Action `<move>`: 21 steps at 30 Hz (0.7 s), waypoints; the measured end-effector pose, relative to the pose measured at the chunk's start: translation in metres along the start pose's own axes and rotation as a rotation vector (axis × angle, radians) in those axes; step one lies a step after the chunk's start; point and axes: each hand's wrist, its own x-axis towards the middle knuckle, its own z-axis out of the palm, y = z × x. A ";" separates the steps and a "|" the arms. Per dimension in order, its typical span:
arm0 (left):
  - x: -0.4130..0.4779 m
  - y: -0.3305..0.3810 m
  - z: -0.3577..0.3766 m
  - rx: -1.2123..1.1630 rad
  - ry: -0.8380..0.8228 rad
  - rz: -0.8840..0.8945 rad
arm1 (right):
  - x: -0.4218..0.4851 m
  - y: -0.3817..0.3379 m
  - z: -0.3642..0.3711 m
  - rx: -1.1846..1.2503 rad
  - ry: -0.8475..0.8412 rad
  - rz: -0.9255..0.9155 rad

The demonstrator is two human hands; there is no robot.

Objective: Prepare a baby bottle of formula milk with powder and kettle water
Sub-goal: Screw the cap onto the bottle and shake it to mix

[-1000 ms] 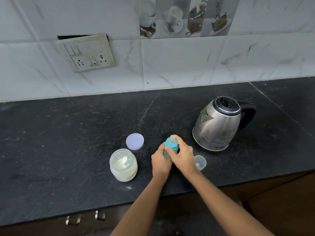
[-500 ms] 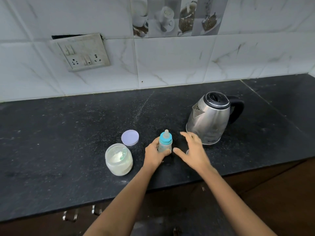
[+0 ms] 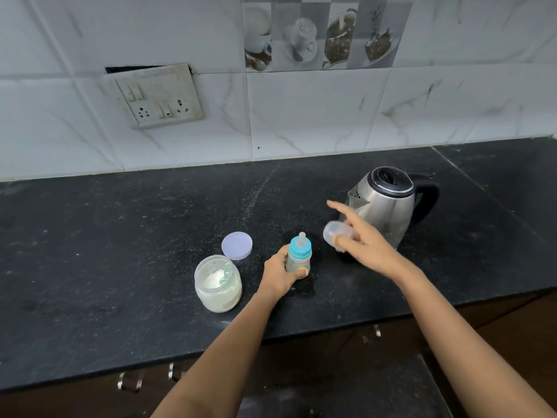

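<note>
We list: black stone tabletop (image 3: 120,251); steel kettle with black handle (image 3: 388,206), right rear; open clear jar of white powder (image 3: 218,285); our left grip (image 3: 280,273) wrapped round the upright blue-collared baby bottle (image 3: 298,251) standing mid-tabletop; right grip (image 3: 367,245) pinching a clear plastic cap (image 3: 333,233) near the kettle; lilac round lid (image 3: 237,245) behind the jar

Jar (image 3: 218,284) left of bottle (image 3: 298,253); lid (image 3: 237,245) behind jar; kettle (image 3: 383,205) right.

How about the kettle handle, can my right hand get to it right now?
Probably yes, but not to grip it yet. The right hand holds the clear cap near the kettle; the handle sits on the kettle's right side with bare counter around it, so only the cap hinders.
</note>
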 end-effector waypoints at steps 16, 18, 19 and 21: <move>0.002 -0.008 0.001 -0.031 0.024 0.056 | 0.029 0.045 0.081 -0.047 0.048 -0.311; 0.001 -0.008 0.002 -0.037 0.028 0.064 | 0.030 0.053 0.086 -0.050 0.085 -0.346; 0.001 -0.008 0.002 -0.042 0.034 0.068 | 0.031 0.055 0.089 -0.059 0.104 -0.366; 0.000 -0.009 0.003 -0.059 0.051 0.080 | 0.033 0.060 0.095 -0.068 0.149 -0.396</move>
